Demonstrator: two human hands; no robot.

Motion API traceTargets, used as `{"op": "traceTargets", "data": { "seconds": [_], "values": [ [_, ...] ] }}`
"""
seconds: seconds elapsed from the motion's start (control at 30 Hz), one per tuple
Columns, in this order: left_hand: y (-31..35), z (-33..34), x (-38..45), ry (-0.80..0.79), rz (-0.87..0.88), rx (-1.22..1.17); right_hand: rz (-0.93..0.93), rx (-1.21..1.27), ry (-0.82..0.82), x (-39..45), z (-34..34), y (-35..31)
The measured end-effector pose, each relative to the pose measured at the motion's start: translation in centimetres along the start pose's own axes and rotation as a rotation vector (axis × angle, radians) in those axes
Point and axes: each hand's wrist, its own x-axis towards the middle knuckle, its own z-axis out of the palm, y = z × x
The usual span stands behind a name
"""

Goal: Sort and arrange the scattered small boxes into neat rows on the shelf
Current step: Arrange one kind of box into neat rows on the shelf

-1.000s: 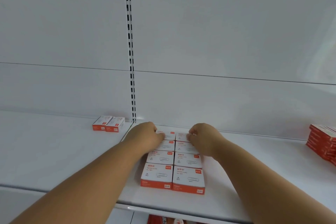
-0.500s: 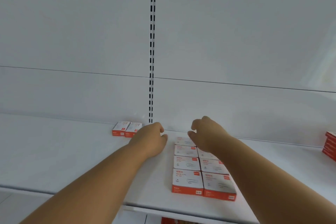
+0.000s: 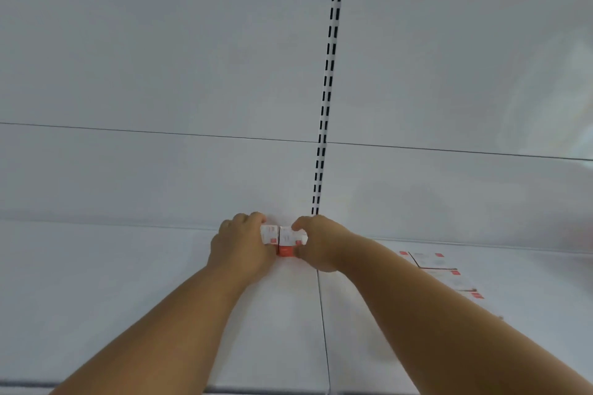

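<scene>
The white back panel (image 3: 160, 74) fills the upper part of the view, beyond both hands. A horizontal seam crosses it above the hands. A slotted upright (image 3: 327, 99) runs vertically down the panel and ends just above the right hand.

The white shelf (image 3: 112, 282) extends under both forearms. A thin joint line in its surface runs toward the viewer from just below the right hand.

To the right of the right forearm, a group of arranged boxes (image 3: 439, 266) lies flat on the shelf, white with orange-red markings. The forearm hides part of it, and the picture is blurred there, so the count cannot be told.

The left hand (image 3: 240, 247) and the right hand (image 3: 321, 244) meet at the rear of the shelf, near the panel. Between them sit two small boxes (image 3: 284, 239), side by side and touching, white on top with an orange-red front face. The left hand curls around the left box, its fingers over the far edge. The right hand pinches the right box, with fingers on the far edge and thumb against the near face. Whether the boxes rest on the shelf or are lifted cannot be told.
</scene>
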Motion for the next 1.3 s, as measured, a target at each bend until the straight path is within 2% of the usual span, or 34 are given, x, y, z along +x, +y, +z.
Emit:
{"op": "traceTargets", "data": {
  "seconds": [0.17, 0.27, 0.37, 0.43, 0.57, 0.67, 0.97, 1.07, 1.13, 1.23, 1.3],
  "values": [
    [-0.8, 0.8, 0.5, -0.089, -0.021, -0.028, 0.067, 0.033, -0.051, 0.8, 0.4, -0.5],
    [-1.2, 0.7, 0.7, -0.074, -0.035, -0.068, 0.111, 0.11, -0.018, 0.8, 0.4, -0.1],
    [-1.6, 0.6, 0.3, -0.099, -0.043, -0.125, 0.112, 0.064, 0.013, 0.7, 0.2, 0.7],
    [-1.5, 0.3, 0.1, -0.092, -0.036, -0.215, 0.126, 0.081, 0.06, 0.2, -0.2, 1.3],
    [-0.1, -0.8, -0.4, 0.021, 0.047, -0.409, 0.105, 0.155, 0.223, -1.7, -1.2, 2.5],
    [1.8, -1.4, -0.8, 0.053, 0.053, -0.527, 0.082, 0.343, 0.294, -3.4, -2.5, 3.8],
    [9.9, -0.7, -0.9, -0.145, -0.137, -1.111, 0.046, 1.069, 0.304, -7.8, -6.7, 9.0],
    [13.0, -0.1, -1.1, -0.228, -0.294, -1.433, 0.024, 1.238, 0.235, -9.0, -7.6, 11.3],
    [14.9, 0.5, -1.3, -0.226, -0.406, -1.584, 0.033, 1.316, 0.195, -9.4, -8.1, 13.0],
    [16.8, 1.7, -1.0, -0.215, -0.398, -1.543, 0.064, 1.352, 0.185, -9.4, -8.7, 15.6],
    [17.7, 2.5, -0.9, -0.201, -0.366, -1.45, 0.098, 1.293, 0.207, -9.0, -8.8, 17.1]
  ]
}}
